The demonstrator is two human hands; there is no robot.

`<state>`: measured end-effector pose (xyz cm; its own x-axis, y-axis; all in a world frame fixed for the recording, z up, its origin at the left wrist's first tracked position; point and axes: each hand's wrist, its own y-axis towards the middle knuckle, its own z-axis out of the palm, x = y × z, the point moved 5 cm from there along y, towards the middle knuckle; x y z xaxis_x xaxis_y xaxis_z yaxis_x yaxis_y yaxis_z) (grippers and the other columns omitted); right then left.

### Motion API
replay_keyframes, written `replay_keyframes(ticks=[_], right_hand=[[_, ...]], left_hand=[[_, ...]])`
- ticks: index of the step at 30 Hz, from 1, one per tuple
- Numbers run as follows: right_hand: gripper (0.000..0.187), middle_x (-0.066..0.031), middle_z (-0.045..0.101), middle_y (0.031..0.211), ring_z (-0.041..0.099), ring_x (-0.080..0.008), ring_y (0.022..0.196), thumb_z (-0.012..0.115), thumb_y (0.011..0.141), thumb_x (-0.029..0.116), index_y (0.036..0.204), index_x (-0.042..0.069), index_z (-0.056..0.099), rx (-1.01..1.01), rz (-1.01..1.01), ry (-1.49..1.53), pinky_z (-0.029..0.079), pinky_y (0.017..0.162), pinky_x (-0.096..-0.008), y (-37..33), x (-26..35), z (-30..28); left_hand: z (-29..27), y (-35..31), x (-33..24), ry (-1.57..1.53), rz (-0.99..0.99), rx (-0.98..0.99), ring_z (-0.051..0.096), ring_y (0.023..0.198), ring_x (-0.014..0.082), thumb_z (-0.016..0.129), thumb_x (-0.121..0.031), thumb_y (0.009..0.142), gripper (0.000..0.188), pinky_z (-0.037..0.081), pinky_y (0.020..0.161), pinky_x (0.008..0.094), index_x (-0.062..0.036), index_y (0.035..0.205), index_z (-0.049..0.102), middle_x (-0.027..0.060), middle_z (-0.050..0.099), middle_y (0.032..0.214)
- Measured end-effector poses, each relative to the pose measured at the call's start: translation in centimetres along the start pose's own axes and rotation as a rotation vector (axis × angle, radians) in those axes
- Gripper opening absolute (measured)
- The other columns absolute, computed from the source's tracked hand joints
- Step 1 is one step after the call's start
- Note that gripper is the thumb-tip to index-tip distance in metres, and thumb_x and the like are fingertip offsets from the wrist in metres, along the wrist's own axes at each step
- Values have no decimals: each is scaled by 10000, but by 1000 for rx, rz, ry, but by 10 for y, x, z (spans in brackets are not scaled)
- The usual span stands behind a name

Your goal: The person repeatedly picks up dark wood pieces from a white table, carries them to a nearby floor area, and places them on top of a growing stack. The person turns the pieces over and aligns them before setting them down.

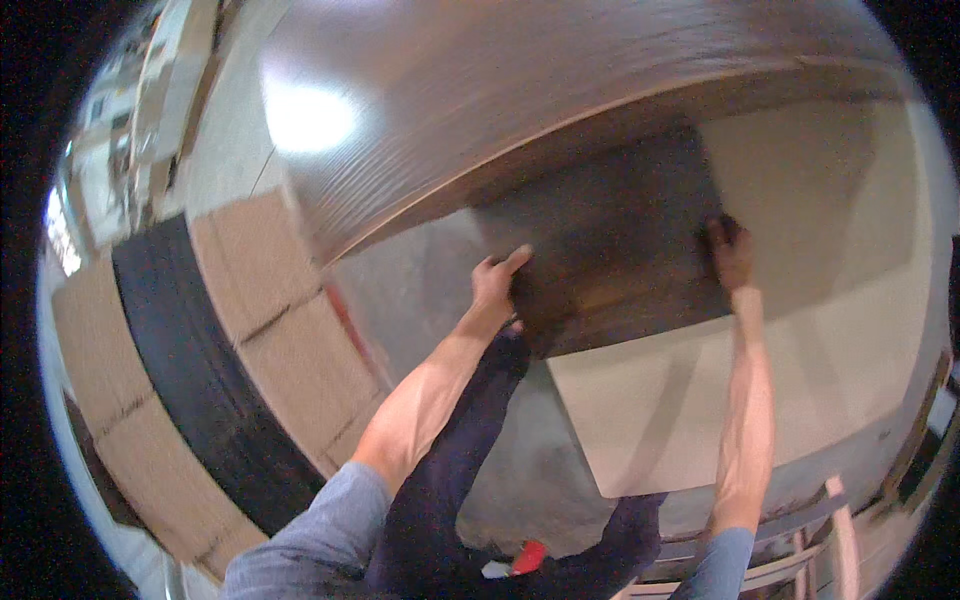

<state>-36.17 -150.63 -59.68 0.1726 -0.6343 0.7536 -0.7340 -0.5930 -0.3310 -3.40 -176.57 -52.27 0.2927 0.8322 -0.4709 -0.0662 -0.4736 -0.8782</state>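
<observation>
A dark brown rectangular board (620,235) is between my two hands, slightly blurred. My left hand (495,283) grips its left edge, thumb on top and the other fingers mostly hidden. At the opposite edge, my right hand (733,252) is closed on the board, its fingers in shadow. Part of a large pale beige sheet (640,400) lies beneath the board and extends to the right and nearer to me. Whether the board touches the sheet cannot be made out.
Beyond the board rises a large glossy dark brown panel (480,90) with a pale edge. Cardboard-coloured stacks (270,270) and a black strip (200,340) stand at left. A wooden frame (840,530) is at lower right. My dark-trousered leg (480,400) reaches close to the board.
</observation>
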Motion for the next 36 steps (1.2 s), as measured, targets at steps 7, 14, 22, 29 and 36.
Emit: replay_keyframes(ticks=[7,14,22,29,36], right_hand=[[472,-172,682,1034,604,-230,967,533,990,384,1182,-38,618,180,84,13,476,860,-371,11,41,7],[538,-148,531,1362,520,-248,1192,516,1009,356,1385,-23,450,69,257,292,403,1021,-380,-19,38,13],[880,-249,251,1499,350,-384,1348,606,931,438,1493,-66,154,-290,1095,1020,411,1058,-510,-154,26,2],[558,-186,404,1466,405,-324,1340,550,969,334,1410,21,410,38,844,1219,351,1128,-499,-139,84,95],[470,-174,454,1432,419,-349,1323,452,993,250,1389,-1,424,-20,736,965,354,1131,-490,-152,90,86]], left_hand=[[-22,18,2,-103,36,-37,635,894,190,837,-120,744,368,510,815,366,-8,1052,671,63,695,996],[-46,42,23,12,198,-51,646,992,265,860,-229,755,569,537,861,410,18,1179,571,157,667,1108],[-94,-23,73,239,210,-374,562,1181,325,855,-268,695,846,411,1040,392,84,1336,431,216,575,1264],[-70,-49,68,290,244,-273,544,1165,418,808,-187,697,685,424,1023,455,24,1281,519,248,602,1189],[-69,-25,51,330,319,-160,564,1153,403,837,-208,693,691,432,1000,443,-15,1283,534,248,614,1170]])
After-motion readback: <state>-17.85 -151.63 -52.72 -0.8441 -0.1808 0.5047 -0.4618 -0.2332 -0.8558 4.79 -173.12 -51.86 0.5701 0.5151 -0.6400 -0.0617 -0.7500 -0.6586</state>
